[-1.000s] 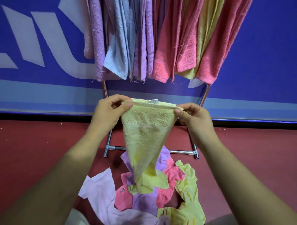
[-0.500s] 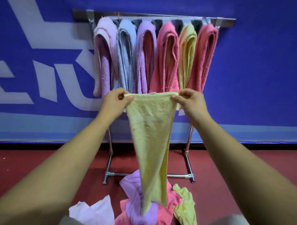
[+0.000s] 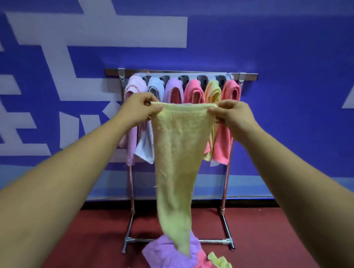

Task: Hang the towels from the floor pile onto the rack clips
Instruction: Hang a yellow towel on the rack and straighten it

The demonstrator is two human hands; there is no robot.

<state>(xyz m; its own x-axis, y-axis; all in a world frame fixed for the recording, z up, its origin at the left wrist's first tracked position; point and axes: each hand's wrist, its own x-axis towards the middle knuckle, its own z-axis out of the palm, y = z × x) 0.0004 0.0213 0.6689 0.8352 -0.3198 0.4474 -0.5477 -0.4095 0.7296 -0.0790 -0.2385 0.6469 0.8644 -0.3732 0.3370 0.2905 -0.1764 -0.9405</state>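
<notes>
In the head view we held the yellow towel (image 3: 177,154) stretched out in front of the rack (image 3: 248,76). Our left hand (image 3: 140,108) pinched one top corner between thumb and fingers, and our right hand (image 3: 231,113) pinched the other top corner likewise. The towel hung down, narrowing to a tip over the floor pile (image 3: 168,255) of purple, pink and yellow cloths; we could not tell whether it touched them. Behind it, six hung towels (image 3: 221,147) lined the rack's top bar side by side. The rack stood on the red floor (image 3: 268,247) against the blue wall (image 3: 295,57).
</notes>
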